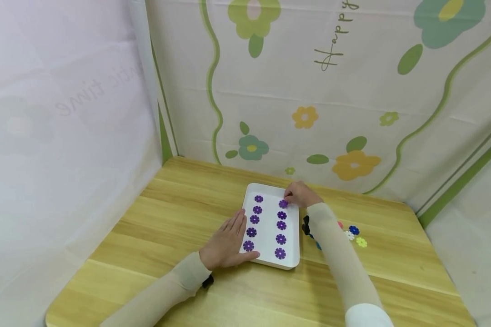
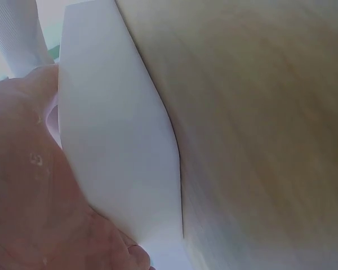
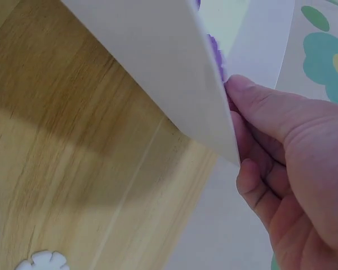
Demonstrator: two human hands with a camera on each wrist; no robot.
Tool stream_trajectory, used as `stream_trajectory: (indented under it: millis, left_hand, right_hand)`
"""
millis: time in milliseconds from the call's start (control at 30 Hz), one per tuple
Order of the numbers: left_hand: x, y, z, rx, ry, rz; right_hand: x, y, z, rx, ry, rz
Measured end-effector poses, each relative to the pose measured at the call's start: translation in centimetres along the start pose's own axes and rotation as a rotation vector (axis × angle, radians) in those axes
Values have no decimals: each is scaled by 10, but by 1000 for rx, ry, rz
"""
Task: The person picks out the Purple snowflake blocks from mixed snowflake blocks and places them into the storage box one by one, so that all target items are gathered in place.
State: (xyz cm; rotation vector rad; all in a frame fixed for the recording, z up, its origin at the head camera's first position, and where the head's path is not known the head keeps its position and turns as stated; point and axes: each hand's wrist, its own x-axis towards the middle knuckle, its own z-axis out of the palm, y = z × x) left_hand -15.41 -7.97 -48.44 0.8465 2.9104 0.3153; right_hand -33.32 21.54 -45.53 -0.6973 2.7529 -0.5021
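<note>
A white tray [image 1: 268,231] lies on the wooden table with two columns of purple snowflake discs in it. My left hand [image 1: 226,244] rests on the tray's near left corner, fingers straight along the left rim and thumb over the near edge. In the left wrist view that hand lies against the tray's outer wall [image 2: 121,129]. At the far right corner, my right hand [image 1: 303,194] pinches the farthest purple snowflake disc [image 1: 283,204] of the right column. The right wrist view shows thumb and curled fingers at the rim beside this disc [image 3: 216,53], partly hidden behind the wall.
Loose snowflake discs lie right of the tray: a blue disc [image 1: 353,230], a white disc [image 1: 349,235], a yellow disc [image 1: 362,242] and others partly behind my right forearm. A flower-printed curtain [image 1: 278,91] hangs close behind the table's far edge.
</note>
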Motion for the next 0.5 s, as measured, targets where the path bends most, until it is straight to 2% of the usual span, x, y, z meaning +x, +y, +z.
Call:
stream_trajectory:
  millis: [133, 300, 500]
  left_hand:
    - [2, -1, -2, -3, 3, 20]
    - [0, -5, -5, -15, -20, 7]
    - [-4, -15, -9, -67, -18, -13]
  right_hand:
    - [-8, 2, -2, 34, 35, 1]
    - [-19, -2, -9, 43, 75, -59]
    - [-48, -13, -15, 5, 87, -101]
